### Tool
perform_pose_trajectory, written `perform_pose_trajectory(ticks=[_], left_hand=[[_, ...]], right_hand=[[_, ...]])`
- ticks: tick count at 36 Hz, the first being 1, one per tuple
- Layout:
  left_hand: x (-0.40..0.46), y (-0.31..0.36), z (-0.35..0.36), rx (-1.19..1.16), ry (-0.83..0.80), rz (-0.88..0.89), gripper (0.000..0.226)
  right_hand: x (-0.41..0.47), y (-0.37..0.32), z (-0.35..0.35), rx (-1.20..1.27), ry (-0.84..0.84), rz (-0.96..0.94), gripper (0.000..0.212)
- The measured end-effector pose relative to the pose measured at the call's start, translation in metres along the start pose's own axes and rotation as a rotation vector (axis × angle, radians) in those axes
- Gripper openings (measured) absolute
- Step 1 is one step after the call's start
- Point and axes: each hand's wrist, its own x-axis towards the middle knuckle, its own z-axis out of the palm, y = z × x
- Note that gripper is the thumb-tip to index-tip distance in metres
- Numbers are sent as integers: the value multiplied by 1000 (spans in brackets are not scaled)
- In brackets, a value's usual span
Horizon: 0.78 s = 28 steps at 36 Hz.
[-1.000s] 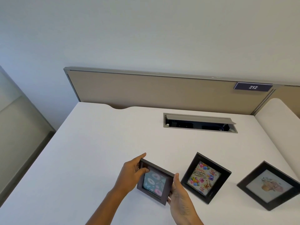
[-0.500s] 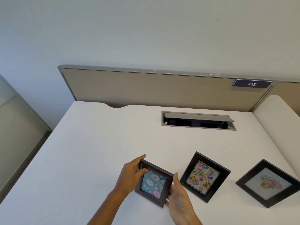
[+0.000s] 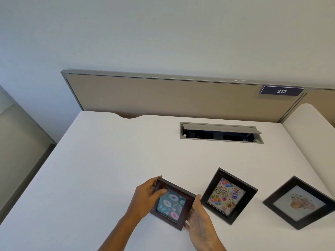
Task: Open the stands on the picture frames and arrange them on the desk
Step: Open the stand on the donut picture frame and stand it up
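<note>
White bench (image 3: 108, 169) carries three picture frames. Both the left hand (image 3: 145, 200) and right hand (image 3: 199, 221) grip the doughnut-print frame (image 3: 172, 203) by its side edges, just left of the birthday frame (image 3: 227, 195); the floral frame (image 3: 299, 202) stands further right.

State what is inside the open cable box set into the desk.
The cable box, lid raised, shows a dark cavity with a bluish cable at its right end. Anything deeper is too dark to see, and the lid hides the back edge.
</note>
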Motion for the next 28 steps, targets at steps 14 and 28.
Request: perform_pose_trajectory(ticks=[14, 28], left_hand=[[-16, -7, -3, 94, 4, -36, 26], [-6, -5, -21, 102, -3, 7, 19]], right_hand=[[-1, 8, 2, -82, 3, -54, 81], [7, -4, 21, -205, -35, -100, 83]])
